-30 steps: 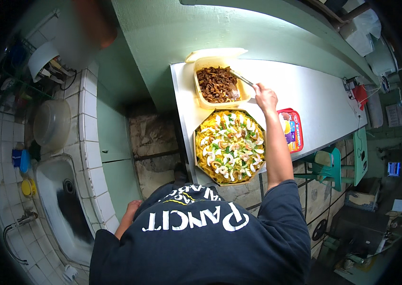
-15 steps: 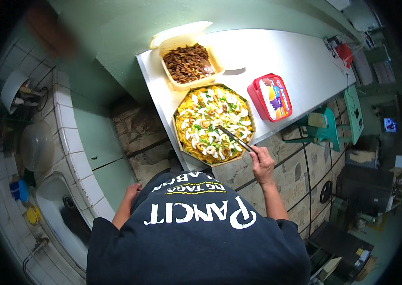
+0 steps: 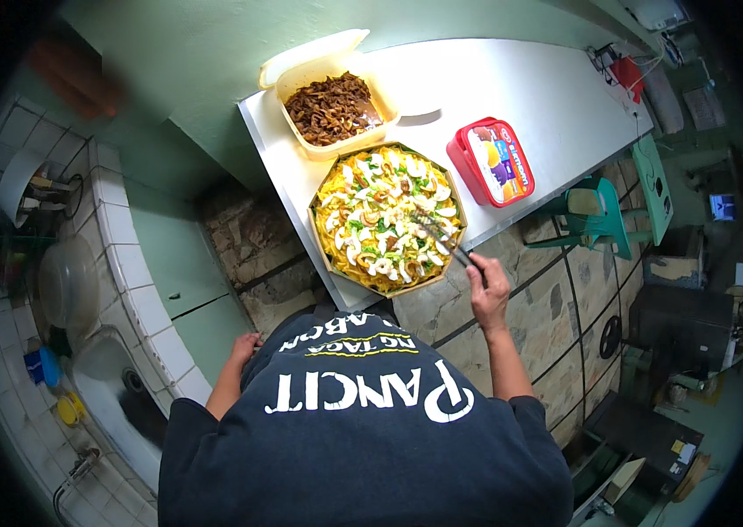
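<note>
My right hand [image 3: 490, 290] is closed around black tongs [image 3: 454, 249]. Their tips reach over the right part of an octagonal tray [image 3: 325, 255] of yellow noodles [image 3: 329, 204], blurred by motion. White egg slices, shrimp and chopped greens cover the noodles. Down beside my left hip is my left hand [image 3: 247, 347]; its fingers are partly hidden against my body. Behind the tray, a pale plastic tub [image 3: 386, 120] with its lid [image 3: 314, 57] raised holds dark brown strips [image 3: 329, 107] in sauce.
A red lidded tub [image 3: 492, 163] stands right of the tray on the white table [image 3: 556, 97]. Left are a tiled counter [image 3: 139, 263] and a sink [image 3: 95, 378]. A green plastic chair [image 3: 604, 211] is beyond the table's right edge. A wall borders the far side.
My right hand has lifted slightly, and the tongs' tips have shifted a little right and up over the noodles. The view has shifted a little. My left hand stays by my hip.
</note>
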`<state>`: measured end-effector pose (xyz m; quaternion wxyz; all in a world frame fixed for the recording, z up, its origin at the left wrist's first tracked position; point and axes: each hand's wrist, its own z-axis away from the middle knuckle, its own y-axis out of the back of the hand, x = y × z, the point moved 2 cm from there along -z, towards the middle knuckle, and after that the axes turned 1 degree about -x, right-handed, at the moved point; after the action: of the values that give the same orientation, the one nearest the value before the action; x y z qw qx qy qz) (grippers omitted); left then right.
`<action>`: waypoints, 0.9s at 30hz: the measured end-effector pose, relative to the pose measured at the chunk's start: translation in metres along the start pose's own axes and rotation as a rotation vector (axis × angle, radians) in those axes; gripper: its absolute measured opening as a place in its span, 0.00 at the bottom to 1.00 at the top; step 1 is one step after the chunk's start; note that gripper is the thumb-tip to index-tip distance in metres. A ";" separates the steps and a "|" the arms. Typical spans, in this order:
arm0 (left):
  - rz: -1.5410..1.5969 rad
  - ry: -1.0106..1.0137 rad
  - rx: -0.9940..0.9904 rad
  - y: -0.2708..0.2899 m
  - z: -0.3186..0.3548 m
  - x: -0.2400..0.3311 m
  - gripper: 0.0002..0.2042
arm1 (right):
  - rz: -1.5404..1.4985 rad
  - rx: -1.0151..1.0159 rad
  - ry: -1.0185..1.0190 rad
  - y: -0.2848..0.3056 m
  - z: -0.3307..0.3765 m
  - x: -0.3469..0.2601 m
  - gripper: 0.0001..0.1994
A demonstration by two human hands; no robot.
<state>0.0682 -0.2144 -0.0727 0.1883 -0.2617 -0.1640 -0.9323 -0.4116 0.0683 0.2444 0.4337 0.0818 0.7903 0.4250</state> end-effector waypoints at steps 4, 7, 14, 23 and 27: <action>0.108 0.029 0.049 -0.008 -0.008 -0.016 0.15 | -0.128 0.116 0.065 -0.020 -0.083 -0.006 0.09; -0.099 -0.181 0.050 -0.018 -0.016 -0.020 0.15 | -0.060 -0.081 0.023 -0.068 -0.160 -0.014 0.14; 0.000 -0.170 0.127 -0.037 0.003 -0.039 0.15 | 0.445 -0.219 0.301 -0.179 -0.268 -0.049 0.11; 0.268 0.211 0.186 -0.049 0.037 -0.101 0.15 | 0.481 -0.287 0.327 -0.214 -0.312 -0.065 0.10; -0.673 -0.167 0.082 -0.041 0.042 -0.081 0.16 | 0.382 -0.282 0.166 -0.176 -0.303 -0.062 0.16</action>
<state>0.1327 -0.1401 -0.0916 -0.1335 -0.2608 -0.2931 -0.9101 -0.5603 -0.2543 0.2318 0.2863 0.1335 0.7263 0.6105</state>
